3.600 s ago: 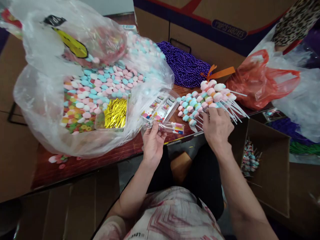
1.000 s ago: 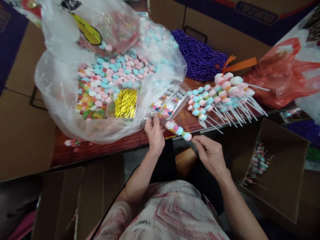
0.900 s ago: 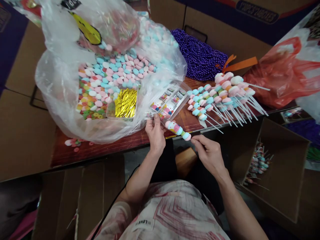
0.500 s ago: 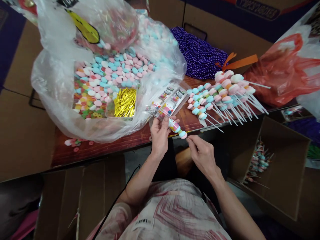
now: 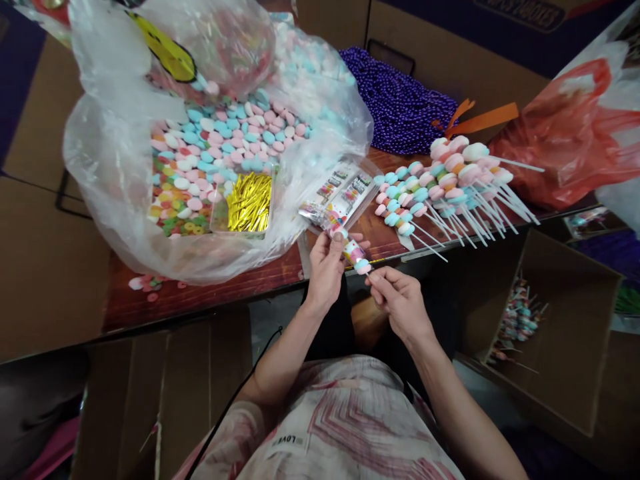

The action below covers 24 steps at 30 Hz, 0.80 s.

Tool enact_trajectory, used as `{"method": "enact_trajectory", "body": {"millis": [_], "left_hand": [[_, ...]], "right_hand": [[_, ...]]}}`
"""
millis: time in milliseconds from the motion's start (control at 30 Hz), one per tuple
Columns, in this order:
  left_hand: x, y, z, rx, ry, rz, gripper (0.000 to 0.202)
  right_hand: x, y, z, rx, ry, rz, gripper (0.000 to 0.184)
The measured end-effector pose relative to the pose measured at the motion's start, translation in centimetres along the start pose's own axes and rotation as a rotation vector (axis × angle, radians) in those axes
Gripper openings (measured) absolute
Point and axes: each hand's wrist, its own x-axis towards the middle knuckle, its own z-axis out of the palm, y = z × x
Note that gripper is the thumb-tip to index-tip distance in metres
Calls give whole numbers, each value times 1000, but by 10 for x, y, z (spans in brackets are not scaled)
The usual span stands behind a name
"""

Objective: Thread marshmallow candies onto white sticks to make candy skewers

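Note:
My left hand (image 5: 326,267) is closed on a clear printed sleeve (image 5: 327,221) at the table's near edge. A marshmallow skewer (image 5: 354,253) sits partly inside that sleeve. My right hand (image 5: 400,301) pinches the skewer's white stick just below the last blue marshmallow. A flat stack of printed sleeves (image 5: 343,190) lies on the table just beyond my left hand. To the right, several loose marshmallow skewers (image 5: 445,183) lie in a pile with their sticks pointing right.
A big clear bag of pastel marshmallows (image 5: 220,143) fills the left of the wooden table (image 5: 200,297), with a tray of gold twist ties (image 5: 247,203) in it. Purple beads (image 5: 395,110) and a red bag (image 5: 565,133) lie behind. A cardboard box (image 5: 550,333) holding wrapped skewers stands at my right.
My right hand took a skewer from the pile and brought it to the sleeve in my left hand. Over the last second the skewer has slid further into the sleeve.

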Motion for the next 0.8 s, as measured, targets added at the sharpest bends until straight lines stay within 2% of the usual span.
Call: {"method": "enact_trajectory", "body": {"millis": [100,200,300,433,567,800], "left_hand": [[-6,-4,2,23,-22,-22,43],[-8,-4,0,46,-69,-49,44],[-5,0,-5,78,-107,-69,46],[0,6,-12,82,-88,-24,46],[-1,3,-14,86,-129,-55,48],[-10,-2,-15,69,-118,-133,46]], "right_hand": [[5,6,9,-82,73,-117,29],[9,11,18,-52,103,-123,31],[7,10,21,14,69,-80,30],[-3,7,10,-166,-28,-116,27],[-5,12,1,-214,-24,-128,25],[5,25,20,-138,6,-178,27]]}}
